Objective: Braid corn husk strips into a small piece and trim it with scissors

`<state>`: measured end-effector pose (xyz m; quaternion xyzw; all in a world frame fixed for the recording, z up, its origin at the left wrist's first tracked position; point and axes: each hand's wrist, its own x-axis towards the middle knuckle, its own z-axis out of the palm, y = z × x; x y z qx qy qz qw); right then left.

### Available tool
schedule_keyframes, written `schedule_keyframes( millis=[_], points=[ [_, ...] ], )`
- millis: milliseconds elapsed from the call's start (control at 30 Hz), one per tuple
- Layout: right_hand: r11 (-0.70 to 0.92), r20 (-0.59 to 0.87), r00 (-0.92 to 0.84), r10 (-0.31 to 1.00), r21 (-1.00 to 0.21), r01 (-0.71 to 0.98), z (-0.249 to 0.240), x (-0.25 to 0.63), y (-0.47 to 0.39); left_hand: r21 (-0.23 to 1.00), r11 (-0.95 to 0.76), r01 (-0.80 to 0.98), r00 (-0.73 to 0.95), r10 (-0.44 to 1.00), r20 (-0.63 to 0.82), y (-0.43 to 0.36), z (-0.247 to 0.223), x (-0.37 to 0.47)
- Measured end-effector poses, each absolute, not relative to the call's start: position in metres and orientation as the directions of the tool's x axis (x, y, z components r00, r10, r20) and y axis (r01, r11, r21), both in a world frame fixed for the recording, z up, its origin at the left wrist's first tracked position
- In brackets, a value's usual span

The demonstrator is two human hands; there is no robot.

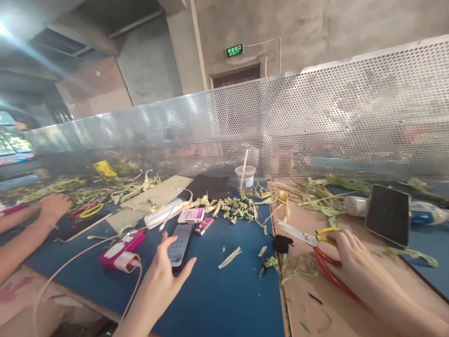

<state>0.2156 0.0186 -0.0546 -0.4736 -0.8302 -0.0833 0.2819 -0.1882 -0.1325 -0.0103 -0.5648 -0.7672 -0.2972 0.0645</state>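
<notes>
My left hand (163, 271) is open, thumb and fingers spread around the near end of a dark smartphone (180, 243) lying on the blue tabletop; whether a fingertip touches its screen I cannot tell. On the right, my right hand (358, 264) is closed around the handles of a pair of scissors (298, 234) with one yellow and one red loop. The blades point left over brown cardboard (301, 304), near a small black clump (281, 243). Small green braided pieces (235, 209) lie heaped behind the phone, and a single braided piece (269, 263) rests by the cardboard's edge.
A pink power bank (122, 248) with a white cable lies left of my left hand. Beyond are small boxes (191, 215), a plastic cup with straw (245, 178) and a perforated metal screen (210, 131). A tablet (388, 214) leans on bottles. Another person's hands (54, 208) are at far left.
</notes>
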Motion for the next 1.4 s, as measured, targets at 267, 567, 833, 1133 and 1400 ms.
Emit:
schedule_keyframes(
  millis=[267,567,833,1133,1400],
  points=[
    [0.519,0.500,-0.364,0.786,-0.214,0.828,-0.056,0.217,0.020,0.330,0.136,0.934,-0.289,0.829,0.478,-0.134,-0.023,-0.192],
    [0.554,0.542,-0.387,0.746,-0.183,0.812,-0.054,0.216,0.014,0.303,0.031,0.952,-0.213,0.780,0.588,-0.135,-0.021,-0.178],
    [0.554,0.584,-0.364,0.726,-0.183,0.812,-0.056,0.213,0.020,0.155,-0.413,0.897,0.355,0.885,0.303,-0.116,0.010,-0.083],
    [0.555,0.507,-0.387,0.770,-0.233,0.799,-0.051,0.207,0.016,0.009,-0.310,0.951,0.309,0.944,-0.119,-0.039,0.068,-0.099],
    [0.544,0.550,-0.322,0.770,-0.304,0.782,-0.058,0.208,0.022,-0.103,-0.399,0.911,0.409,0.906,0.105,-0.044,0.031,-0.035]
  ],
)
